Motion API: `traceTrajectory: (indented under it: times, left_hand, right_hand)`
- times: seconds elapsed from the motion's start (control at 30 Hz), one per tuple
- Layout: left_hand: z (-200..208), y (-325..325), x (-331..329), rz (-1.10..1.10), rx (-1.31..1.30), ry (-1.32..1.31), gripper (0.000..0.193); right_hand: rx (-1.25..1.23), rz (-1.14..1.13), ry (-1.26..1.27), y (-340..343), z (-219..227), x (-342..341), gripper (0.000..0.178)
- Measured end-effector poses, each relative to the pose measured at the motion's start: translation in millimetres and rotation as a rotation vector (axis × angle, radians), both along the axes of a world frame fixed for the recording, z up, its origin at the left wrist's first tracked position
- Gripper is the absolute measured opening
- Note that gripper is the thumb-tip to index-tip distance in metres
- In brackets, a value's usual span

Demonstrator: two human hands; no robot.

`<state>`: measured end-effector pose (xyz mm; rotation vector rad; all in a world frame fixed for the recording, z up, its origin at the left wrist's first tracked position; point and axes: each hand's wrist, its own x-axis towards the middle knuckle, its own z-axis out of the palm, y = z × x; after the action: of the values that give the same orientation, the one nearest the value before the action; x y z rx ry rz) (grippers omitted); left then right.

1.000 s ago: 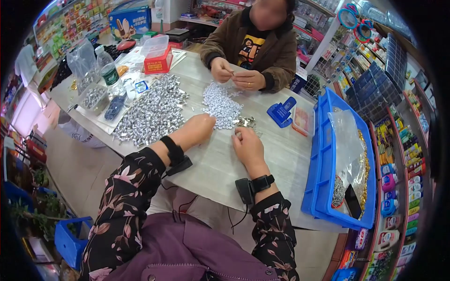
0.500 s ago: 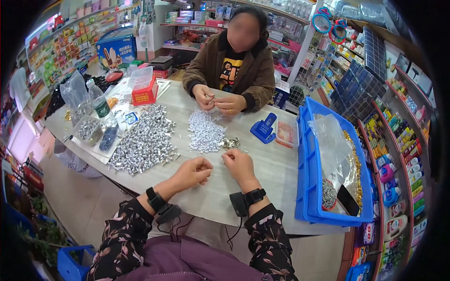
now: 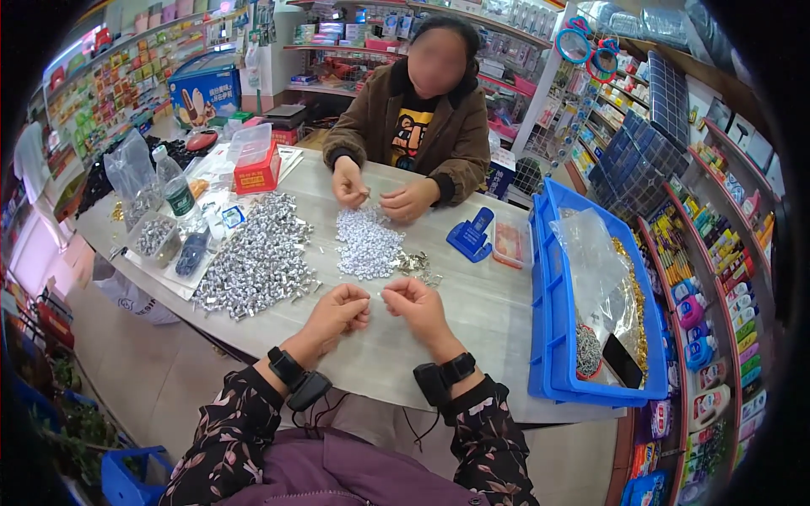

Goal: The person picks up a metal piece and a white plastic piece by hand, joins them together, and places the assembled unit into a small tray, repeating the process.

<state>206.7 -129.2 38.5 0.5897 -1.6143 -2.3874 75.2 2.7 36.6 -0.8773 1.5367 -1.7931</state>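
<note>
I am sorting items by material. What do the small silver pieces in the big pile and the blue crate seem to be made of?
Silver pieces: probably metal, bright and shiny, since they glint like foil or polished steel; too small to be sure. Blue crate: likely moulded plastic, with a smooth, even colour and a thick rolled rim.

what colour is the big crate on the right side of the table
Bright blue. The crate sits at the table's right edge with clear plastic bags inside; the head view shows it plainly.

A pale grey tabletop (image 3: pixel 472 337) spreads beneath the hands; crowded shop shelves (image 3: pixel 717 219) rise to their right, tan tiled floor (image 3: pixel 143 371) lies leftward.
</note>
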Motion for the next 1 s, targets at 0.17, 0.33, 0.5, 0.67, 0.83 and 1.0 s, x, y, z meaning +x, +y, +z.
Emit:
traceTrajectory:
  times: [0.17,0.33,0.5,0.67,0.83,1.0]
  left_hand:
    - [-1.3,-0.1,-1.0,0.031,0.176,0.061,0.016]
    - [0.5,-3.9,3.8,-0.017,0.153,0.068,0.021]
    - [2.0,-4.5,8.2,-0.024,0.016,0.035,0.023]
    - [-3.2,9.9,-8.3,-0.084,0.004,0.111,0.018]
    - [-11.9,-3.0,1.8,0.000,0.103,0.181,0.016]
    - [-12.8,-2.0,0.0,-0.039,0.236,0.196,0.018]
  right_hand:
    - [-0.064,0.161,-0.051,0.5,3.0,10.0,0.018]
    - [-0.026,0.215,-0.090,0.5,10.3,19.1,0.017]
    - [0.029,0.072,0.359,-4.9,13.3,22.2,0.011]
    - [0.088,0.044,0.134,16.2,13.6,15.3,0.007]
    - [0.000,0.115,0.076,-3.4,7.5,24.6,0.005]
    - [0.013,0.085,0.077,-2.4,-0.1,16.7,0.006]
